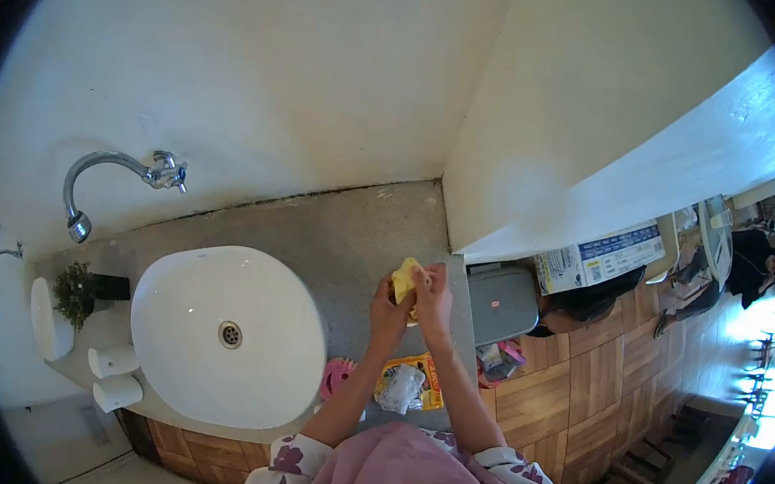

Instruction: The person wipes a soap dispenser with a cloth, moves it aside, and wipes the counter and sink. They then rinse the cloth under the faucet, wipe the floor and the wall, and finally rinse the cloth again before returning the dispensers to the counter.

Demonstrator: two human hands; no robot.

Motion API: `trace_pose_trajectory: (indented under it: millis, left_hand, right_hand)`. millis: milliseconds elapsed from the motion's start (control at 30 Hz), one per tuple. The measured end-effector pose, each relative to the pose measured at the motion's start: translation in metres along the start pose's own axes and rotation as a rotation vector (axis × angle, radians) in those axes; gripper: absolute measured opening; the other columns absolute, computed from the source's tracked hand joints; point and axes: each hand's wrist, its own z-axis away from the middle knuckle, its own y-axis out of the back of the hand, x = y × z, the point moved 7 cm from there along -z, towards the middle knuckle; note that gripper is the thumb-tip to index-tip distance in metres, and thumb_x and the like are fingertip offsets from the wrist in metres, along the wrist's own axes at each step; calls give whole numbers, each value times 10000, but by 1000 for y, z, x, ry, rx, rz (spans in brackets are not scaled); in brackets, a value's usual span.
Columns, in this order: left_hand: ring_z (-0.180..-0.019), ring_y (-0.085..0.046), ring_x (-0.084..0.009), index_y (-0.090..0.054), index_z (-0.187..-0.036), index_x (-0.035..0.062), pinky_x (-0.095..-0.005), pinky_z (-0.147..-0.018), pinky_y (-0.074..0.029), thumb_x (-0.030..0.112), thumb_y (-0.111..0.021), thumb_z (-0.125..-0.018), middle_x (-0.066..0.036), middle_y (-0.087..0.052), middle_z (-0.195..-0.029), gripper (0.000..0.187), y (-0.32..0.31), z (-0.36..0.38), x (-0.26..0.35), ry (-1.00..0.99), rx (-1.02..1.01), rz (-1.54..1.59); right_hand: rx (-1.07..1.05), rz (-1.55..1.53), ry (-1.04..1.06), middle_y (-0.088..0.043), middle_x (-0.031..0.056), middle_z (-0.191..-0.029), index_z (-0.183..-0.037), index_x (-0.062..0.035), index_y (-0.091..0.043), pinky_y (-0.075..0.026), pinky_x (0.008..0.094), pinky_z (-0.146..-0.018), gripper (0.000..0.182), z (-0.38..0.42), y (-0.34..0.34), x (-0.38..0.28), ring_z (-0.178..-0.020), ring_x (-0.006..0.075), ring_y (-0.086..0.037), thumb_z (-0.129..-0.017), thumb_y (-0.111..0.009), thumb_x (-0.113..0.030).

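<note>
Both my hands are raised over the grey counter, to the right of the white basin. My left hand is closed on a crumpled yellow piece, which may be cloth or wrapping. On the other side of it, my right hand pinches the same yellow piece. Something small and pale shows just below my hands, mostly hidden. Nearer to me, between my forearms, lies an orange-yellow packet with a crumpled clear-white plastic bag on it. Beside my left forearm sits a pink object, partly covered.
The white basin fills the counter's left, under a curved chrome tap. A potted plant and two white containers stand beyond it. At right are a wall edge, a grey bin, a carton and other people.
</note>
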Motion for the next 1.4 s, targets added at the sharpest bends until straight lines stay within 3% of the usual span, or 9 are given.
trace_pose_trajectory:
  millis: [67, 167, 367, 500, 667, 733, 833, 1067, 1400]
  left_hand:
    - [-821, -592, -172, -496, -1129, -12, -287, -738, -480, 123, -664, -790, -105, -612, -940, 402, 9, 2, 5, -18, 107, 21]
    - [-826, -593, -169, -496, -1120, -9, -288, -723, -477, 148, -644, -807, -108, -614, -940, 380, 26, -4, 5, -69, 211, -80]
    - [-856, -589, -176, -526, -1066, -19, -291, -727, -469, 227, -524, -910, -116, -615, -926, 292, 28, -2, 32, -116, 259, 163]
    - [-981, -546, -207, -557, -1048, -39, -350, -832, -424, 370, -397, -960, -131, -616, -977, 449, 39, -6, -11, 130, 87, -172]
    - [-1246, -378, -291, -490, -1220, -32, -409, -1004, -304, 489, -334, -955, -214, -512, -1242, 605, 29, 4, 42, 139, 54, 145]
    - [-1396, -86, -255, -175, -1445, 63, -422, -1101, -122, 595, -260, -927, -129, -120, -1512, 747, 15, 14, 55, 224, 9, 223]
    - [-1393, -104, -310, -220, -1432, 51, -386, -1116, -101, 536, -338, -935, -197, -80, -1505, 705, 34, 7, 53, 50, 31, -119]
    - [-1380, -156, -320, -385, -1371, 105, -408, -1103, -144, 470, -414, -932, -208, -176, -1482, 571, 49, 49, 52, 215, -167, 1]
    - [-1326, -293, -291, -494, -1254, 67, -380, -1071, -245, 271, -511, -920, -188, -320, -1424, 392, 72, 66, 66, 246, -173, -55]
  right_hand:
    - [128, 452, 584, -579, 59, -916, -1036, -47, -553, -441, 268, -704, 303, 1, -3, -26, -842, 126, -550, -873, -597, -299]
    - [-422, 1, 53, -543, 65, -1038, -1141, -56, -529, -412, 282, -826, 347, -5, -25, 8, -998, 141, -496, -893, -579, -294]
    - [-229, -274, 289, -528, 105, -1176, -1255, -33, -460, -426, 307, -888, 471, 38, -42, -44, -1044, 190, -522, -870, -617, -255]
    - [-200, -311, 189, -590, 50, -1045, -1201, -67, -496, -475, 274, -748, 387, 23, -48, -34, -888, 139, -573, -868, -609, -229]
    - [-270, 72, 342, -594, 159, -1059, -1126, -62, -550, -479, 327, -778, 339, -11, -64, -68, -938, 229, -600, -819, -639, -175]
    - [-214, 214, 420, -612, 157, -1009, -1096, -94, -574, -491, 343, -736, 313, -17, -73, -88, -879, 249, -609, -799, -640, -170]
    - [2, 567, 744, -619, 160, -993, -1056, -133, -601, -487, 386, -745, 305, -39, -72, -114, -889, 299, -594, -755, -644, -154]
    - [407, 1470, 1231, -585, 131, -942, -997, -154, -627, -410, 457, -801, 251, -126, -71, -102, -931, 307, -529, -751, -594, -187]
    - [286, 1619, 920, -611, 103, -768, -943, -86, -627, -415, 446, -705, 214, -151, -87, -80, -836, 276, -549, -778, -550, -199]
